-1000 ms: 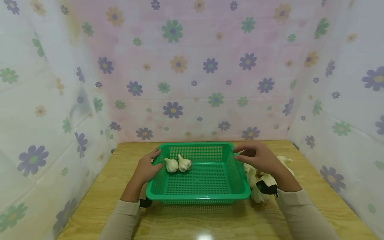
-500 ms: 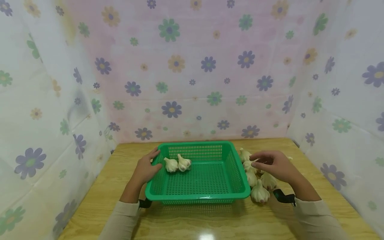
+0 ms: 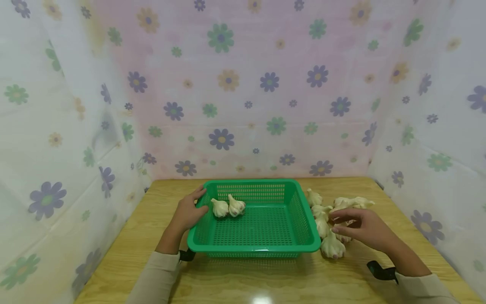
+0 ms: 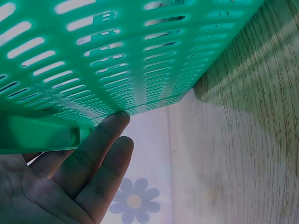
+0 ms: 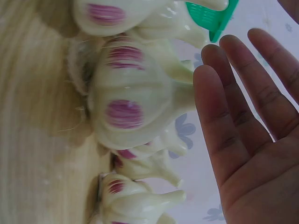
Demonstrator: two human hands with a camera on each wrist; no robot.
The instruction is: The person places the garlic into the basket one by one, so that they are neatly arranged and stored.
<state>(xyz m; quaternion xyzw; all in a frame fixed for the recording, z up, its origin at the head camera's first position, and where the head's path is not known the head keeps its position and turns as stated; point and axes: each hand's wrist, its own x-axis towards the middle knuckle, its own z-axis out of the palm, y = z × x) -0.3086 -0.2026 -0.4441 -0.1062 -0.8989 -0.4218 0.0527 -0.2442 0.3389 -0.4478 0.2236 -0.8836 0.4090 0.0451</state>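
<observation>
Over the worktop (image 3: pixel 228 283), at two o'clock, my right hand (image 3: pixel 365 229) hovers, fingers loose and parted, by the loose garlic (image 3: pixel 322 227); I can't tell whether they touch. At eleven, my left hand (image 3: pixel 187 213) holds the basket (image 3: pixel 254 249), which has two bulbs (image 3: pixel 237 207) at its ten o'clock. Flowered cloth (image 3: pixel 247 116) hangs beyond.

Beyond the grip we see a pinkish back wall (image 3: pixel 250 116) printed with flowers; a paler left wall (image 3: pixel 68 164) and right wall (image 3: pixel 448 137), also flowered, flank it. Beneath the grip we find a wood-grain table (image 3: pixel 224 280), a white glare (image 3: pixel 262 300) nearer us.
</observation>
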